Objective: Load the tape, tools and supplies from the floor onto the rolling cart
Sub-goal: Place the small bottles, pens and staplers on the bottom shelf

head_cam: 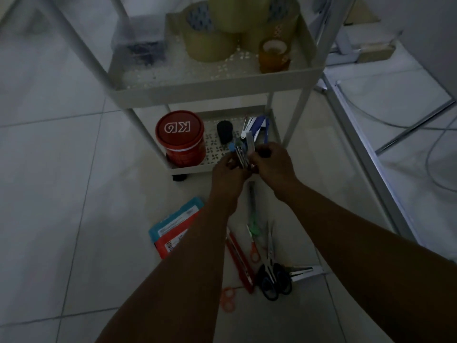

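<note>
Both my hands meet just in front of the white rolling cart's lower tray [270, 120]. My left hand [228, 174] and my right hand [270, 160] are shut on a bundle of small tools [241, 151], blades or cutters, one with a blue tip. On that tray stand a red lidded tub [180, 137], a black object [224, 131] and blue-and-white tools [257, 127]. The upper tray [212, 86] carries several tape rolls [210, 42]. On the floor lie black scissors [273, 280], a red cutter [238, 258], orange-handled scissors [253, 246] and red and blue packs [173, 229].
A clear box [138, 43] with dark contents sits at the upper tray's left. Orange scissor handles [227, 298] and a metal stapler-like tool [304, 271] lie near my arms. A metal frame [371, 149] and cables [435, 149] stand to the right. Tiled floor spreads left.
</note>
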Demonstrator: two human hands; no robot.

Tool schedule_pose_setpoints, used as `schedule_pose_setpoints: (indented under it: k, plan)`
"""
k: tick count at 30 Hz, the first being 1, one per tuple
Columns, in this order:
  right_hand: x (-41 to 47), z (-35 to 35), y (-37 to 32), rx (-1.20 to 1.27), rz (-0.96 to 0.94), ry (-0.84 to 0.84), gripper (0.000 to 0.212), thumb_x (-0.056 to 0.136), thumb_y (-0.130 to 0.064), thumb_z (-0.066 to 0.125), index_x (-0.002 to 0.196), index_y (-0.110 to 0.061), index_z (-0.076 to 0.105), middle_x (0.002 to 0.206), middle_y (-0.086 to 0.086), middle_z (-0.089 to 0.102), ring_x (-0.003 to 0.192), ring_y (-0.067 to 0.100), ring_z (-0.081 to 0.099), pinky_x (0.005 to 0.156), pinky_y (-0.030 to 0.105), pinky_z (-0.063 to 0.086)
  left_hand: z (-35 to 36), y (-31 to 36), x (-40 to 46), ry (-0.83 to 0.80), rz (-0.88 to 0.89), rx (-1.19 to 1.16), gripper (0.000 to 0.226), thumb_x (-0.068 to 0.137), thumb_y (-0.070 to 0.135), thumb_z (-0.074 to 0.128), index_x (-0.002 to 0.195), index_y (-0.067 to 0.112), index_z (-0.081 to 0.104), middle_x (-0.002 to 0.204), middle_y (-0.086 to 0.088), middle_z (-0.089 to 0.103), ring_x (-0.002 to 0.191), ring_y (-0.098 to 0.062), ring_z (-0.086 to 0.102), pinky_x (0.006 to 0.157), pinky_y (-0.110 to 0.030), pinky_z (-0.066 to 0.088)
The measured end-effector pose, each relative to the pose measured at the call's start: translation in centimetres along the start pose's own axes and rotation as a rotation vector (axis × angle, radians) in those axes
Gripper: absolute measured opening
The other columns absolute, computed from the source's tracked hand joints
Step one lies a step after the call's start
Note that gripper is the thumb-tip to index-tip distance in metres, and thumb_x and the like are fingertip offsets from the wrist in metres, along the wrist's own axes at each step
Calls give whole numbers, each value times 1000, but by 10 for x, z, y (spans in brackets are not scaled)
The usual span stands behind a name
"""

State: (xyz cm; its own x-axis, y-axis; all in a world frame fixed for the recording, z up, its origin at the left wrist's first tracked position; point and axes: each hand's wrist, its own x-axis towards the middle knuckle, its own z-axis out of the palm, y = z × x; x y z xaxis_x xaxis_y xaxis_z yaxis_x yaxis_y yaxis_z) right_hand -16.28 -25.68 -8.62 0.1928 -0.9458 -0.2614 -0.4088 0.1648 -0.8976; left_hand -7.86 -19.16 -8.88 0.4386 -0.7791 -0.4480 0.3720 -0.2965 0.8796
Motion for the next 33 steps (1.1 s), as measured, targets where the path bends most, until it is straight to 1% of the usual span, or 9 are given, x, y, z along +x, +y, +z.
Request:
schedule_pose_setpoints:
  k: [4,10,13,19,21,23,26,29,33]
  plan:
    - [8,-1,-2,-52,45,-4,29,85,-25,67,110,-11,63,103,6,67,95,21,64,84,34,54,8,10,14,-37,32,156,48,75,-20,56,118,-1,64,106,-19,68,100,-31,65,83,-33,54]
    - [10,-7,-10,-76,-20,-103,24,87,-9,63,111,-13,65,108,6,65,95,18,59,71,21,47,8,10,29,-56,64,201,53,75,-20,51,123,1,62,120,-21,65,111,-34,62,98,-45,51]
    - [9,-11,-9,-96,-74,-145,37,88,-4,59,125,-12,58,117,5,63,107,18,58,86,25,47,7,8,33,-35,104,223,51,82,-15,50,125,11,61,125,-12,62,116,-25,58,99,-40,50]
    - [-3,-2,6,-205,-185,49,29,87,-2,59,115,-5,61,116,13,65,107,24,61,85,22,43,-15,17,20,63,250,258,24,84,-12,51,98,1,65,87,-8,67,74,-16,64,65,-21,56]
    - [-15,5,14,-207,-193,5,34,85,3,58,119,-3,59,120,15,62,110,25,58,88,21,42,-28,14,9,23,261,358,23,82,-15,44,83,0,62,74,-9,63,58,-18,59,52,-23,50]
    - [-26,14,24,-242,-198,-55,36,82,5,60,117,-2,59,119,16,62,110,27,57,90,25,44,-44,2,1,-21,267,545,22,80,-13,46,76,1,62,70,-12,63,56,-19,59,52,-26,49]
    - [-47,22,40,-316,-191,-114,31,79,4,62,109,-2,62,115,15,63,105,27,59,85,25,45,-71,-20,-13,-1,310,846,21,76,-8,52,81,5,67,84,-14,69,78,-25,66,73,-37,55]
    - [-77,31,58,-369,-241,-284,27,83,3,59,109,-2,65,113,15,64,105,26,59,88,25,44,-102,-40,-34,152,242,1026,30,79,0,61,107,10,64,113,-13,61,106,-27,58,90,-36,49]
    - [-107,44,81,-710,-362,-668,29,89,-11,54,116,-6,64,116,16,62,106,29,57,91,29,46,-140,-60,-60,164,-40,1192,83,76,34,75,146,19,32,147,-11,36,134,-30,34,109,-46,33]
